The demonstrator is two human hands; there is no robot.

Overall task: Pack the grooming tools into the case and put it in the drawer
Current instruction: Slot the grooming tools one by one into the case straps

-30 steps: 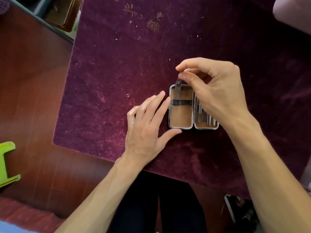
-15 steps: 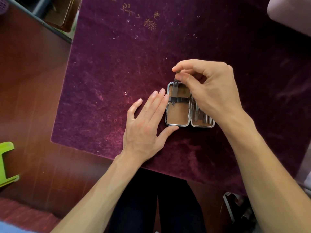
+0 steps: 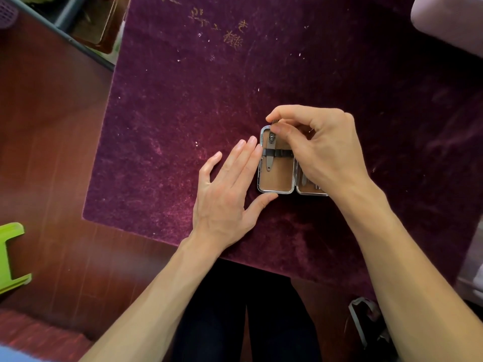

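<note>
A small metal-rimmed case [image 3: 277, 190] lies open on the purple velvet cloth [image 3: 209, 100], its tan lining showing. In the left half, a slim metal nail clipper [image 3: 270, 155] sits under the black elastic strap [image 3: 283, 152]. My right hand [image 3: 321, 147] pinches the clipper's far end between thumb and forefinger and covers most of the right half, where several metal tools [image 3: 304, 180] peek out. My left hand [image 3: 230, 194] lies flat on the cloth, fingertips against the case's left rim and thumb at its near corner.
The cloth covers a dark red wooden table [image 3: 52, 152]. A green plastic object [image 3: 11, 257] sits at the left edge. A pale object [image 3: 449, 22] lies at the far right corner. My dark-trousered legs [image 3: 245, 309] are below the table's near edge.
My right hand has pushed the nail clipper down under the elastic strap, further into the left half of the case. My left hand stays pressed against the case's side.
</note>
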